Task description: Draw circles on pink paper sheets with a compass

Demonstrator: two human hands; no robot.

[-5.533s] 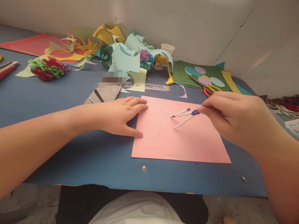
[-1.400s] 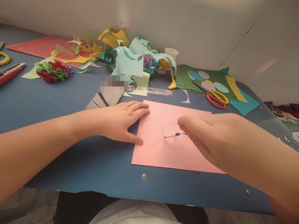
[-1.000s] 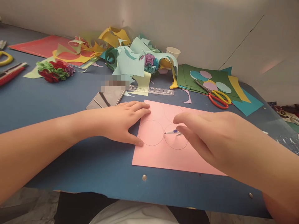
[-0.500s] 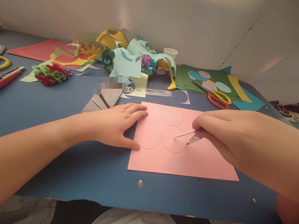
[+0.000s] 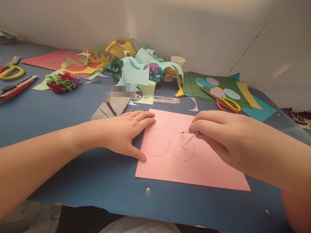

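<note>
A sheet of pink paper [image 5: 165,170] lies on the blue table, with several drawn circles on it. My left hand [image 5: 131,132] rests on its left edge, fingers spread and flat. My right hand [image 5: 218,132] pinches a drawing compass [image 5: 188,140] whose white legs point down to the sheet. One leg tip stands inside the near right circle; the other is at that circle's upper rim. The top of the compass is hidden in my fingers, and the hand covers part of the sheet's right side.
A phone [image 5: 111,106] lies behind my left hand, near a clear stencil ruler [image 5: 167,99]. Paper scraps [image 5: 136,72] and a paper cup [image 5: 178,60] stand at the back. Scissors [image 5: 228,103] lie on green sheets [image 5: 194,84] at right; a red utility knife [image 5: 19,88] and ruffled flowers [image 5: 63,82] at left.
My right hand has turned the compass, so its drawing leg went from the circle's right side to its upper rim. My left hand stays on the sheet; the view shifted slightly.
</note>
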